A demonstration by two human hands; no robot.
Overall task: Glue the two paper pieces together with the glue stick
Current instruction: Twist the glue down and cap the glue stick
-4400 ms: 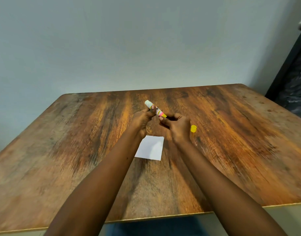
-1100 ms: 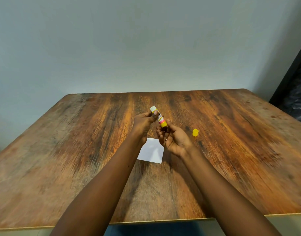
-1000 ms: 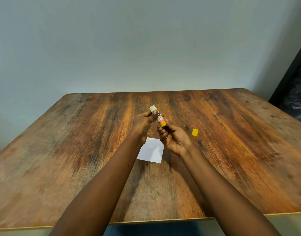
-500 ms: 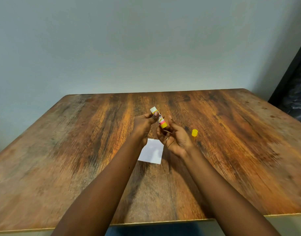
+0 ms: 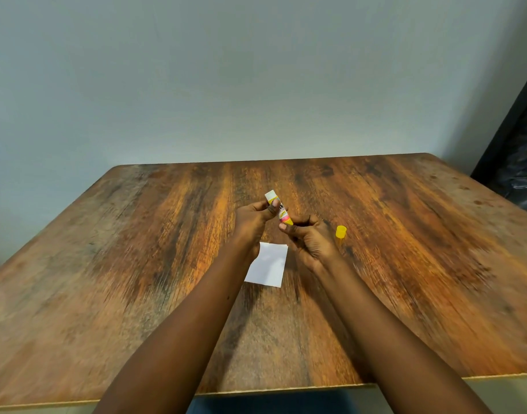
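Both hands up over the wooden table [image 5: 137, 264]: left hand [image 5: 252, 221] pinches the uncapped glue stick [image 5: 279, 208], right hand [image 5: 311, 239] fingers closed on its yellow base. White paper [image 5: 268, 264] flat below, yellow cap [image 5: 340, 232] just right.

The bench [image 5: 137, 264] is wood-grained, streaked orange-brown and dark brown along its length, with greyer, faded patches towards the left and a pale edge strip at the near side. The glue stick [image 5: 278, 207] has a white far end, a label of black lettering over yellow and pink (too small to read), and a yellow base. The cap [image 5: 340, 231] is plain yellow. The paper [image 5: 268, 264] is white. The wall [image 5: 226, 70] is pale grey-blue, and the object at far right [image 5: 516, 150] is black.
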